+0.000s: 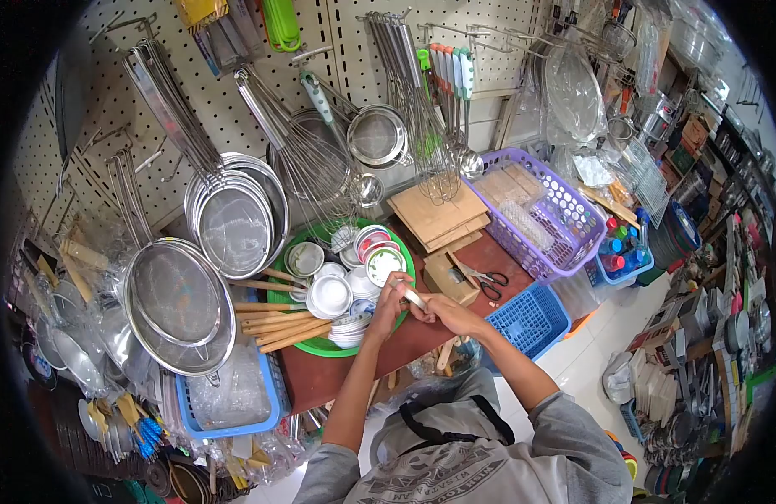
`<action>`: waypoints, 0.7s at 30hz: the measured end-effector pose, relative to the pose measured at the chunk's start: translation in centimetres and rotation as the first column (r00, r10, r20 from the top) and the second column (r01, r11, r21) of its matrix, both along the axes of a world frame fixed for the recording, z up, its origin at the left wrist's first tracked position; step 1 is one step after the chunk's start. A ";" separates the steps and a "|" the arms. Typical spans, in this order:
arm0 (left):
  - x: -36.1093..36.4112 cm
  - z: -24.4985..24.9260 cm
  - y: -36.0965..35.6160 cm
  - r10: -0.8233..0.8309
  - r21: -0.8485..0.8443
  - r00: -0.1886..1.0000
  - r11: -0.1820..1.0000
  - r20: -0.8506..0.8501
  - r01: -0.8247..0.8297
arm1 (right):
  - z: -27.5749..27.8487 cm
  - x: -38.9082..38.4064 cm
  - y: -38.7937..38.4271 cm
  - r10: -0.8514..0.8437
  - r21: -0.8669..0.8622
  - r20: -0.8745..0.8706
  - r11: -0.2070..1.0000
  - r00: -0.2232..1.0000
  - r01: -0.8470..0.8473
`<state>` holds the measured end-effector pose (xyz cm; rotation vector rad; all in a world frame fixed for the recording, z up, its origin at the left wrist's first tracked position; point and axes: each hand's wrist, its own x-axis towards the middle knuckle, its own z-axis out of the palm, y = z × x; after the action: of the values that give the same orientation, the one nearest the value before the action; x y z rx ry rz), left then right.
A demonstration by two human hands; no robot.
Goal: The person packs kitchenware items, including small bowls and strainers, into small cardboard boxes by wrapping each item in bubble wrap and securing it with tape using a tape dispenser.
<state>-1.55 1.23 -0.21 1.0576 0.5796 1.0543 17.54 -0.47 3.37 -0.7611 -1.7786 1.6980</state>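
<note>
My left hand (391, 307) is closed on a small white dish (414, 296), tilted so that mostly its edge shows. Against its right side, my right hand (446, 312) has its fingers closed too; the fingers hide part of the dish. Just left of my hands is a round green tray (407, 249) with several small bowls. Among them are a white bowl (330, 296), a bowl with a green pattern (385, 265) and a stack of white bowls (348, 334). Wooden handles (280, 326) lie across the tray's left side.
Scissors (491, 284) and a cardboard box (449, 278) lie beyond my right hand, near cardboard sheets (438, 207). A purple basket (564, 267) and a blue basket (529, 317) stand to the right. Strainers (180, 290) and whisks (300, 168) hang from the pegboard.
</note>
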 end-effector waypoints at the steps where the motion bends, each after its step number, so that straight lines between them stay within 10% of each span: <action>1: 0.0 0.0 0.0 0.004 0.001 1.000 1.000 -0.007 -0.004 | 0.1 0.0 -0.1 0.003 0.009 -0.010 1.000 1.000 -0.003; 18: -0.1 -0.2 0.0 0.023 0.016 1.000 1.000 0.008 -0.023 | 2.9 -0.1 -1.0 -0.035 -0.034 -0.086 0.999 0.996 0.032; 21: 0.9 1.5 -0.9 0.145 -0.113 0.988 0.984 0.052 -0.138 | 5.3 1.0 -1.6 -0.158 0.184 0.010 0.971 0.987 0.153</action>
<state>-0.68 0.36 1.26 0.8965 0.6642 1.1612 18.52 -2.06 8.71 -0.8202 -1.8114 1.4077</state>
